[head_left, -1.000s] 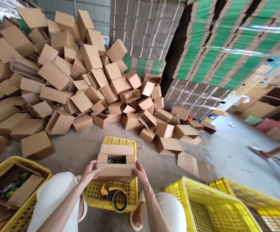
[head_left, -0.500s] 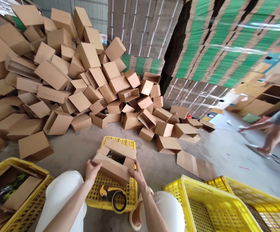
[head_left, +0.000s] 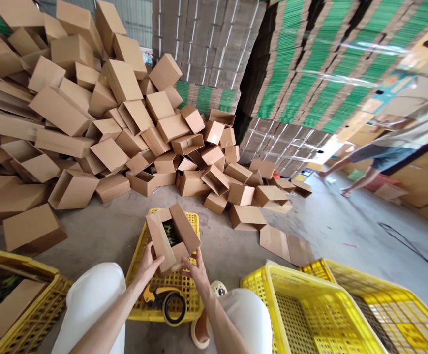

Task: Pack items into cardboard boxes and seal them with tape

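Between my hands is a cardboard box (head_left: 160, 239), its flaps partly folded in and dark green, patterned contents showing through the gap. My left hand (head_left: 148, 265) grips its near left side. At the near right corner, my right hand (head_left: 198, 272) holds the box with fingers against the cardboard. Below the box is an upturned yellow crate (head_left: 135, 290) with a perforated surface. On the crate's near end lies a tape dispenser (head_left: 155, 295) with an orange handle and a roll of dark tape (head_left: 174, 308).
A large heap of open cardboard boxes (head_left: 118, 118) rises ahead and left. Yellow crates (head_left: 284, 295) stand at my right; a left crate (head_left: 47, 300) holds a box with green contents. Strapped stacks of flat cardboard (head_left: 302, 64) stand behind. Another person (head_left: 391, 137) walks at right.
The box has turned clockwise between my hands, its long side now pointing away from me. My view has shifted right. The other person has come further into view at right.
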### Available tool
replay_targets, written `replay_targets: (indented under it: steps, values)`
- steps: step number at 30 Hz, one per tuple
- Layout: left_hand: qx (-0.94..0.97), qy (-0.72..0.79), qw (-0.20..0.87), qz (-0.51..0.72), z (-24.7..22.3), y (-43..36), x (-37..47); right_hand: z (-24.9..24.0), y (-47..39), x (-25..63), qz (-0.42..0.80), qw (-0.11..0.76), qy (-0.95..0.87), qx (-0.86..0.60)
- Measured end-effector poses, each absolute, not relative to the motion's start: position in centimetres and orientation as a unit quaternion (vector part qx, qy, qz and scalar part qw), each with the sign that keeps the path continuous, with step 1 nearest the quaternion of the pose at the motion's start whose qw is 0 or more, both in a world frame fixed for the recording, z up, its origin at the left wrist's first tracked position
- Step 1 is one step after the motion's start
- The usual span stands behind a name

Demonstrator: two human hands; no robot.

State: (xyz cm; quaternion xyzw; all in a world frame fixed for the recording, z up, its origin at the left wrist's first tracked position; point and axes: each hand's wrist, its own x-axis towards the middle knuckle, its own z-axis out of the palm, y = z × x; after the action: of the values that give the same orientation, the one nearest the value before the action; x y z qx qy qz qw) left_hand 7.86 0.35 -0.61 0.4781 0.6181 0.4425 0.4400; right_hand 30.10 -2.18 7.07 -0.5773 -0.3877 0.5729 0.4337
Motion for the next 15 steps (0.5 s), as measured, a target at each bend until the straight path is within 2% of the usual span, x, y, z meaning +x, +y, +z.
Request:
replay_targets:
  steps: [8, 12, 15]
  values:
    - [0.628, 0.636, 0.234, 0.382, 0.5, -0.1, 5.4, 6.1, -2.6, 29.5, 0.528, 0.335, -0.497, -0.602]
    - [0.687, 0.627, 0.196, 0.310, 2.0, -0.6, 5.7, 6.0, -3.8, 27.7, 0.514, 0.315, -0.556, -0.572]
    - [0.690, 0.658, 0.206, 0.221, 3.5, -1.4, 6.3, 5.9, -4.9, 26.6, 0.471, 0.315, -0.630, -0.531]
